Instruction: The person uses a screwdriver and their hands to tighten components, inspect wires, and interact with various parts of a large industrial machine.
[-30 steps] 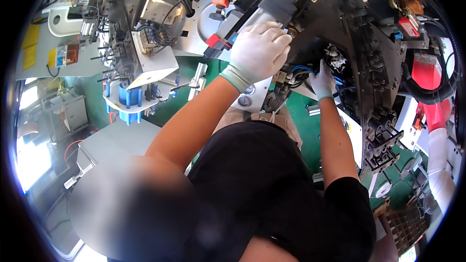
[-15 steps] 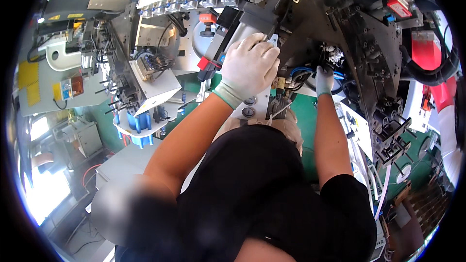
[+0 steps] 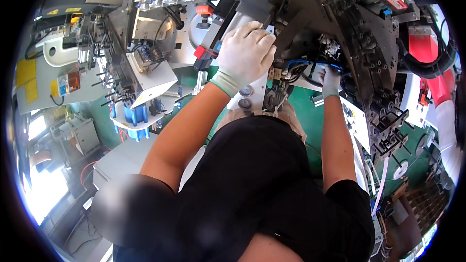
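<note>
My left hand (image 3: pixel 246 51), in a white glove with a green cuff, lies over a grey block-shaped machine unit (image 3: pixel 255 7), its fingers curled across the top. Red and black fittings (image 3: pixel 202 52) sit on the unit's left side. Farther right, my right hand (image 3: pixel 331 80), gloved too, reaches into a dark recess of the machine. Its fingers are bent in shadow beside blue and black cables (image 3: pixel 301 63); what they hold, if anything, is hidden. Just beyond them is a shiny, crumpled-looking silvery cluster (image 3: pixel 331 46).
A dark metal plate with several bolts (image 3: pixel 357 43) slants close by my right arm. On the left stand a white box-shaped cover (image 3: pixel 153 85) and a platform on blue posts (image 3: pixel 136 114). Two round gauges (image 3: pixel 245 103) sit near my body. Thick black hoses (image 3: pixel 432 70) curve at the right.
My right hand has drawn back slightly toward me and to the right, away from the silvery cluster. My left hand stays on the grey unit. The whole view has shifted a little.
</note>
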{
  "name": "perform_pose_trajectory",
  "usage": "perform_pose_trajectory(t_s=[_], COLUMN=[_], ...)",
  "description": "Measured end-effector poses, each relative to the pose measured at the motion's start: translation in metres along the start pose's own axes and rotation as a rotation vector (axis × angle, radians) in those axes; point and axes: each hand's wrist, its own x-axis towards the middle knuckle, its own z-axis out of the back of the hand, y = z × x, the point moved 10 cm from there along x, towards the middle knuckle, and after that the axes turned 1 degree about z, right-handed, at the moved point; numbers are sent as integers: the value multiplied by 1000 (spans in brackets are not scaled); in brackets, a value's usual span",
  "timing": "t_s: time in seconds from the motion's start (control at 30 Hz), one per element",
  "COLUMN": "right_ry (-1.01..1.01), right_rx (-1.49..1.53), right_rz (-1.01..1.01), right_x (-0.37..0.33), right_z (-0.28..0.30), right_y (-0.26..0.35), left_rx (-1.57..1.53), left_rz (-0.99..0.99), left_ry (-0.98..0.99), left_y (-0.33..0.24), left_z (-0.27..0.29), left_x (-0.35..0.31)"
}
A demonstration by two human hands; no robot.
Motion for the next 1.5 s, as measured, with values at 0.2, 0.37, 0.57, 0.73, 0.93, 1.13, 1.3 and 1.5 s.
perform_pose_trajectory(t_s=[0.2, 0.37, 0.57, 0.73, 0.93, 1.13, 1.3, 1.5], right_ry=[-329, 19, 96, -52, 60, 144, 323, 329], right_rx=[-605, 242, 410, 54, -237, -209, 19, 75], right_rz=[434, -319, -329, -84, -54, -143, -253, -282], right_x=[29, 2, -17, 5, -28, -49, -69, -83], right_z=[51, 0, -19, 18, 16, 20, -4, 6], right_y=[28, -27, -14, -14, 14, 19, 15, 20], left_rx=[-26, 18, 33, -209, -838, -934, -556, -567], left_rz=[-6, 22, 38, -1, 731, 1057, 597, 414], left_ry=[-33, -11, 43, 97, 727, 852, 870, 391], left_y=[-5, 1, 1, -60, -82, -105, -129, -130], left_z=[2, 1, -3, -12, -237, -374, -432, -419], left_x=[7, -4, -1, 0, -118, -168, -171, -152])
